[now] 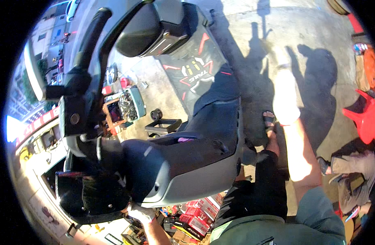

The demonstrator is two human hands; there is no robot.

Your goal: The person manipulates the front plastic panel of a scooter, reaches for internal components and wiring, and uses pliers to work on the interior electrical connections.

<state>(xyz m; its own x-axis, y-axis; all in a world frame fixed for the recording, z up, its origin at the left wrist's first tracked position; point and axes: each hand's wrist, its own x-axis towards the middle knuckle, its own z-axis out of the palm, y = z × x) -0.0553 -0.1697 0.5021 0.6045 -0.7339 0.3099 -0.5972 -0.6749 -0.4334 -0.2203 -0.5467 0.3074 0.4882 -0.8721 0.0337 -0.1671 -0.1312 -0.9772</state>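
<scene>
The scooter [199,175], its body panels and printed mat [191,75] in place, stands in from the floor's [244,18] right edge, left hand [142,213] beside its dark front panel [91,200], right hand [286,108] over the floor, grips and remaining work unclear.

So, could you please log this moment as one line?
left hand: at scooter handlebar end, contact unclear | right hand: extended over concrete floor, grip unclear | red boxes: near left hand

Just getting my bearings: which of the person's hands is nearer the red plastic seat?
The right hand: it is extended left of the red plastic seat, apart from it. The left hand is farther, across the picture, beside the scooter.
</scene>
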